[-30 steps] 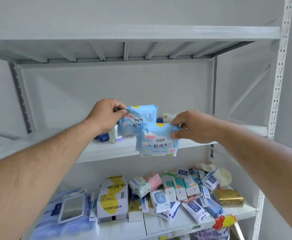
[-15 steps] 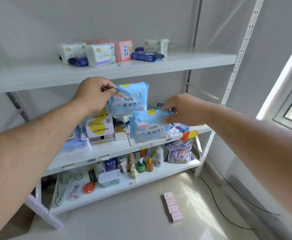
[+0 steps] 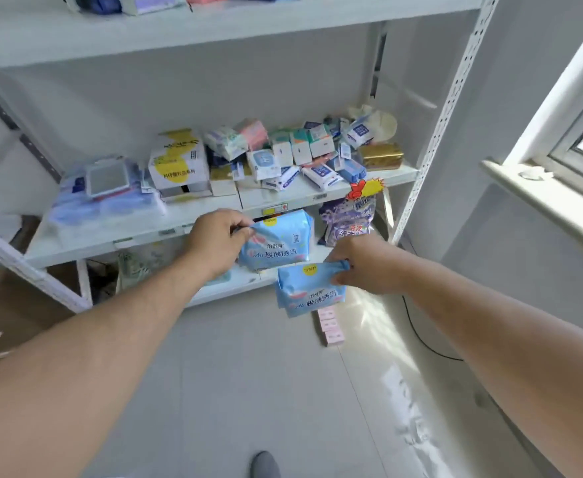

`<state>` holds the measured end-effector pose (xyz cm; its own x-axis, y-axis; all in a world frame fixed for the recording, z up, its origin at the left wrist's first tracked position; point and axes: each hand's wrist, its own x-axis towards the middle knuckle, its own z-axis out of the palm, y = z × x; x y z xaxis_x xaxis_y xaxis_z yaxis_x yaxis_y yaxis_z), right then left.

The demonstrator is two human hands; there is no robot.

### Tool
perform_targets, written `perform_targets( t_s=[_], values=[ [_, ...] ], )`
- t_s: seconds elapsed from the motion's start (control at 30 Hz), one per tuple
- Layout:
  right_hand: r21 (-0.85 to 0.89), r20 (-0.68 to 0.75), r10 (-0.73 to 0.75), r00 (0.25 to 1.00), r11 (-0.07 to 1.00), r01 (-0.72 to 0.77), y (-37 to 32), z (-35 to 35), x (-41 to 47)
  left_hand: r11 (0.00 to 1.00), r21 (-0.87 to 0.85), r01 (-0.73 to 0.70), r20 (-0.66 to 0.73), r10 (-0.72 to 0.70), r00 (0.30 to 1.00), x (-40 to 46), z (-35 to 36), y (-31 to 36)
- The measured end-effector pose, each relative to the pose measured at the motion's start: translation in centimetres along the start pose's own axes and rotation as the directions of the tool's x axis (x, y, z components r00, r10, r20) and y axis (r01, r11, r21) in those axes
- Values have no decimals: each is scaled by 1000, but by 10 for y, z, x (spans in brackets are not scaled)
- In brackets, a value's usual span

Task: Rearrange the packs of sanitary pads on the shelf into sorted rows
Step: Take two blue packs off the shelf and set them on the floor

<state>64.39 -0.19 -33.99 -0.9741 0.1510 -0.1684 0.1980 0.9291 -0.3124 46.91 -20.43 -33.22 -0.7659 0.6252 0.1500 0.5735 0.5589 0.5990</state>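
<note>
My left hand (image 3: 219,241) pinches the top corner of a light blue pad pack (image 3: 278,244), held in front of the lower shelves. My right hand (image 3: 362,265) pinches the top edge of a second, matching light blue pad pack (image 3: 309,293), which hangs a little lower and to the right. On the middle shelf (image 3: 145,232) lies a jumble of several small pad packs (image 3: 283,153) in white, blue, green and pink. More packs show at the top edge, on the upper shelf (image 3: 214,32).
A white and yellow box (image 3: 177,163), a gold box (image 3: 381,157) and a clear-lidded pack (image 3: 107,177) share the middle shelf. A purple bag (image 3: 347,222) stands below. Pink boxes (image 3: 331,326) lie on the floor. A window sill (image 3: 542,198) juts out at right.
The view has swung downward from the upper shelf to the middle and lower shelves. Both hands have come down with their blue packs, still gripping them.
</note>
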Motion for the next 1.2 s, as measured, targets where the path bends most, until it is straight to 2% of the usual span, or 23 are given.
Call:
perform_targets(
  t_s=[0.33,0.53,0.67,0.93,1.2],
  values=[
    [70,138,37,990,996,-47,15,82,4,995,60,76,107,-82,991,-30,67,-64],
    [117,198,211,957,964,-237,14,129,34,991,46,126,172,-133,976,-12,83,-119],
    [156,202,261,944,943,-294,17,155,53,989,41,143,199,-148,969,4,96,-149],
    [172,218,260,941,938,-299,46,186,84,989,61,131,247,-142,958,43,135,-171],
    [211,253,238,938,932,-294,112,209,127,982,127,141,281,-172,944,90,190,-178]
  ],
)
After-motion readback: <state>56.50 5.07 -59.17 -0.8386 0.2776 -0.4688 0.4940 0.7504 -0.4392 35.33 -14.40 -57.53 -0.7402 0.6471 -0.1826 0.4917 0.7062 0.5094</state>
